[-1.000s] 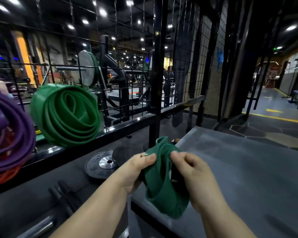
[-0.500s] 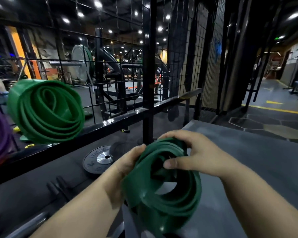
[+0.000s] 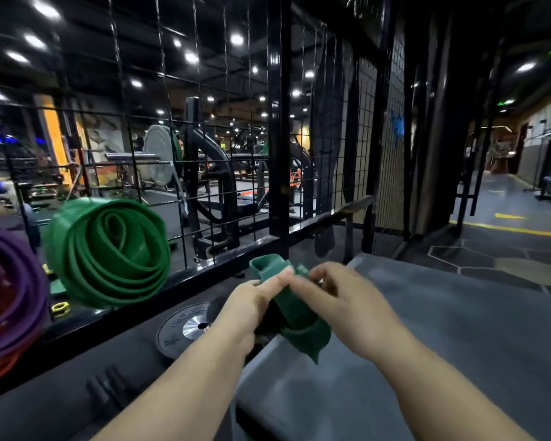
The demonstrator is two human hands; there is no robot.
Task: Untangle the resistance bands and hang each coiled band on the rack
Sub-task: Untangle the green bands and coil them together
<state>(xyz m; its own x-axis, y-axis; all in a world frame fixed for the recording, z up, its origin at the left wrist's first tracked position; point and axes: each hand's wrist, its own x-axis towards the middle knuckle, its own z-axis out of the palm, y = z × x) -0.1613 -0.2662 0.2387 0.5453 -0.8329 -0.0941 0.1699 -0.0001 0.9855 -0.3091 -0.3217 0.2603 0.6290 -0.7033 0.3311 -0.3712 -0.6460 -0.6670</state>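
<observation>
Purple coil (image 3: 8,281) and green coil (image 3: 109,253) hang on the rack (image 3: 279,138); just right, left hand (image 3: 255,302) and right hand (image 3: 342,300) both pinch a part-wound green band (image 3: 296,311), so coiling appears in hand, with tightening, then hanging, judged next.

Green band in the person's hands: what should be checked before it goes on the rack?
1. Grip: left hand and right hand both pinch the green band. Ok.
2. Coil: it is bunched, with a loose end hanging below. Not ok.
3. Tangles: the hands hide its middle. Cannot tell.
4. Space: the rack rail shows bare to the right of the hung green coil. Ok.
5. Peg to hang it on: cannot tell.
</observation>
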